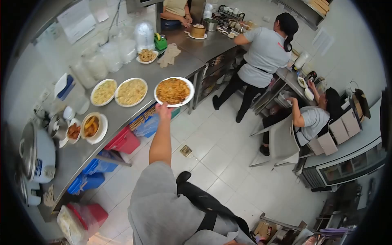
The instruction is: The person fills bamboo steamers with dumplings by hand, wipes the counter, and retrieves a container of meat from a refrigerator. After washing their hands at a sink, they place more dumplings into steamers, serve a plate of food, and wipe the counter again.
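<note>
My left hand [163, 109] is closed on the near rim of a white oval plate [191, 97], with the arm stretched forward. A flat mound of orange-brown food [172, 90] covers the plate's middle. In this view the plate overlaps the front edge of the steel counter [122, 118]. To its left on the counter are two oval plates of pale yellow food, one nearer [131, 92] and one farther [104, 92]. My right hand is out of view.
Left are a bowl on a plate [90, 124], reddish-brown food [73, 131] and a large cooker [38, 151]. Red [122, 140] and blue bins sit beneath. One person [265, 53] stands at the back counter; another [312, 120] sits right. A third person's hands show behind the counter.
</note>
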Demonstrator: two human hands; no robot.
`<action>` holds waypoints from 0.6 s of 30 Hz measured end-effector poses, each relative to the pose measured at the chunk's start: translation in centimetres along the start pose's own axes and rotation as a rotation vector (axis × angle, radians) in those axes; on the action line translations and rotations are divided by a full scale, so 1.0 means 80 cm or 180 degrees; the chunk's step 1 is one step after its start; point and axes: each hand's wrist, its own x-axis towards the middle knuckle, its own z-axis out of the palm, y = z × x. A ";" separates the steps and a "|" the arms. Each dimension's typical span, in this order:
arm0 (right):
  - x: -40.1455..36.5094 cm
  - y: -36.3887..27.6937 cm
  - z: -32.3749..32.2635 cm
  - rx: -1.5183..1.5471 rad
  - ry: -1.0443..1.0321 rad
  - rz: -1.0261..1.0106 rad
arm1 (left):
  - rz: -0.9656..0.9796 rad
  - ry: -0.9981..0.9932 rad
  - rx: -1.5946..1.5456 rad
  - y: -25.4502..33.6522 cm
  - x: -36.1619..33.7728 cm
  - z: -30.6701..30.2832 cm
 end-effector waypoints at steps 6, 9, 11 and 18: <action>-0.083 -0.188 -0.001 -0.0025 -0.0016 0.1011 | 0.0096 0.0710 -0.0213 -0.022 0.159 0.026; -0.139 -0.210 -0.026 0.0168 0.0045 0.1303 | -0.0160 0.0571 -0.0264 -0.068 0.156 0.007; -0.217 -0.239 -0.045 0.0452 0.0158 0.1603 | -0.0582 -0.0039 0.0368 -0.103 0.095 0.011; -0.255 -0.461 -0.015 0.2361 0.1070 0.0990 | -0.6478 -0.4435 0.3117 -0.136 -0.577 0.076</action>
